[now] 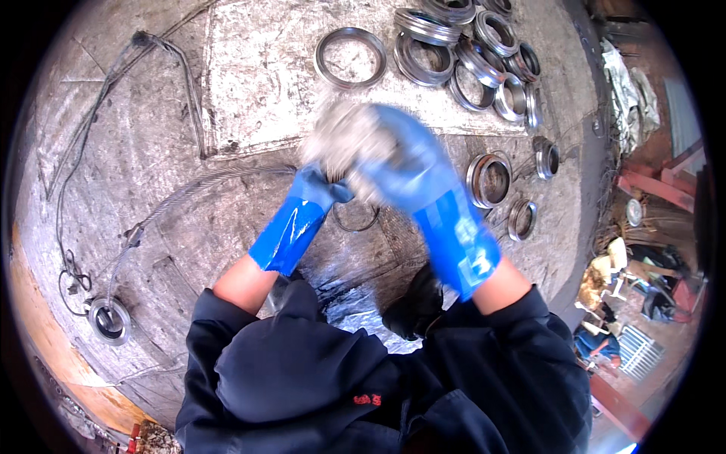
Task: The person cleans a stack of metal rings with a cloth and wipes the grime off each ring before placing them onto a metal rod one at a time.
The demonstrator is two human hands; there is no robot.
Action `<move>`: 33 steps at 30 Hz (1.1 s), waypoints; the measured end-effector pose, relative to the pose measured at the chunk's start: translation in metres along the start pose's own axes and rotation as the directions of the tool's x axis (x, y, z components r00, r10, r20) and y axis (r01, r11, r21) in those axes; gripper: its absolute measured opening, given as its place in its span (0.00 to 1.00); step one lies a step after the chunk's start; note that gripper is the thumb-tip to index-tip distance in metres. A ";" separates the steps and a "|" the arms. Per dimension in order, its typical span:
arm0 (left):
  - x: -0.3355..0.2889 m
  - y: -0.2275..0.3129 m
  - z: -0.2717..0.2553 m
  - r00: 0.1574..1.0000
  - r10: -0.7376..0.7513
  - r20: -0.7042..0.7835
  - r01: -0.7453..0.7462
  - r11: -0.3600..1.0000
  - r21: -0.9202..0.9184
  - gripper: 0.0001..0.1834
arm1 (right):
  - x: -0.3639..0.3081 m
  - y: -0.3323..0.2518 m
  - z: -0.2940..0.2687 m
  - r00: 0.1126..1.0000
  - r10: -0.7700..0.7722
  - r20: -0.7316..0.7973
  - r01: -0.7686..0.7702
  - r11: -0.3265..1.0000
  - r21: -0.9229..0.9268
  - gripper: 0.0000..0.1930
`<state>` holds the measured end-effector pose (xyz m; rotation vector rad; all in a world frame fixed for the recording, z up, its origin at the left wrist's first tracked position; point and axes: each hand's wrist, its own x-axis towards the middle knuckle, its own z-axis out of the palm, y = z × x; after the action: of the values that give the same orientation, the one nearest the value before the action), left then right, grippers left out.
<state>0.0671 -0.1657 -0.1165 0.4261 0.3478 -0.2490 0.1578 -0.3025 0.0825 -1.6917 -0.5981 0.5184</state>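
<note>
two blue-gloved hands meet over the bench: the left hand at 7 o'clock and the right hand at 3 o'clock of one blurred grey metal piece, each grip closed on it. beyond, roughly a dozen steel rings lie at 1 o'clock.

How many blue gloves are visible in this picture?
2. The left glove is at centre, below a blurred grey object. The right glove is beside it, its grip on that object. None seem hidden.
</note>
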 end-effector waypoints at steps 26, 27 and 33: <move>-0.034 0.022 0.039 0.999 0.041 0.022 -0.046 0.844 0.534 0.06 | 0.049 0.020 0.003 0.884 0.415 -0.214 -0.426 0.905 -0.003 0.22; -0.028 0.000 -0.009 0.999 0.028 0.029 -0.034 0.973 0.226 0.07 | 0.036 0.028 0.023 0.973 0.157 -0.167 -0.181 0.973 -0.143 0.23; -0.038 -0.016 0.003 0.998 -0.018 0.065 0.017 1.000 0.010 0.15 | 0.045 0.056 0.037 0.986 0.148 -0.074 -0.165 0.889 -0.427 0.25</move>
<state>0.0278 -0.1752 -0.1055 0.4231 0.2865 -0.2812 0.1753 -0.2548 0.0195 -2.1826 -0.5784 0.4883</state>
